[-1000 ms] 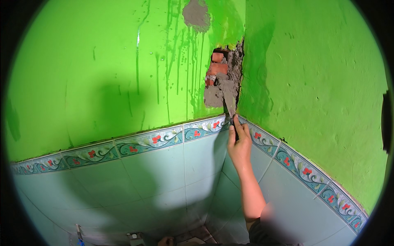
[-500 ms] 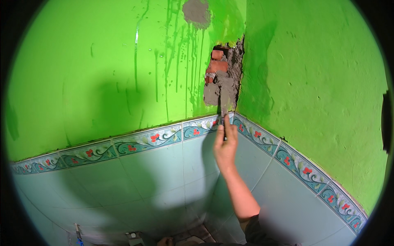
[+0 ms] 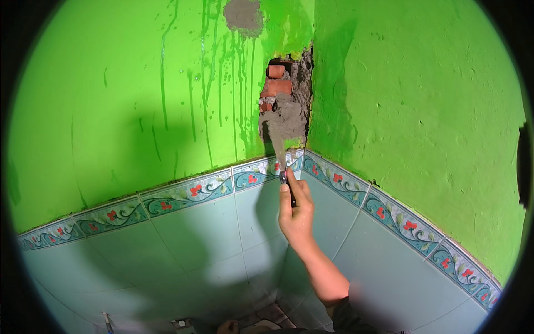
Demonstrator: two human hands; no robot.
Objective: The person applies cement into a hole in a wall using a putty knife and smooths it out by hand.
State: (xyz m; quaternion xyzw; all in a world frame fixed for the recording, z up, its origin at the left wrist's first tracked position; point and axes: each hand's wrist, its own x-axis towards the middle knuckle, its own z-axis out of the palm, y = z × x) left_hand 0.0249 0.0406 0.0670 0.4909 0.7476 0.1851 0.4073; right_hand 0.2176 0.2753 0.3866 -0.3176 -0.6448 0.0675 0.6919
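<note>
- Evidently the work is part-way along: the hollow [image 3: 303,72] in the green left wall [image 3: 117,61], beside the corner where it meets the right wall [image 3: 417,100], is only partly filled.
- Grey mortar [image 3: 286,115] covers its lower part, reaching down close to the tile border [image 3: 186,192]; its face looks lumpy and uneven, so I judge it laid on but not smoothed.
- Nearer the hollow's upper left edge, red bricks [image 3: 278,87] are bare, with a dark gap above the topmost one; this part seems left to cover.
- Along its right edge, by the wall corner, runs a rough, dark grey strip; whether that is old material or fresh cannot be told.
- Higher on the left wall, a separate grey patch [image 3: 243,18] looks filled out to its edges, apparently further along, with wet-looking streaks running down below it.
- The trowel [image 3: 277,146] points upward, its blade over the mortar's lower left edge and its dark handle in front of the tile border.
- The right hand [image 3: 296,216] has its fingers wrapped around that handle, index finger stretched toward the blade.
- The left hand cannot be made out for certain, so the state of its fingers is unknown.
</note>
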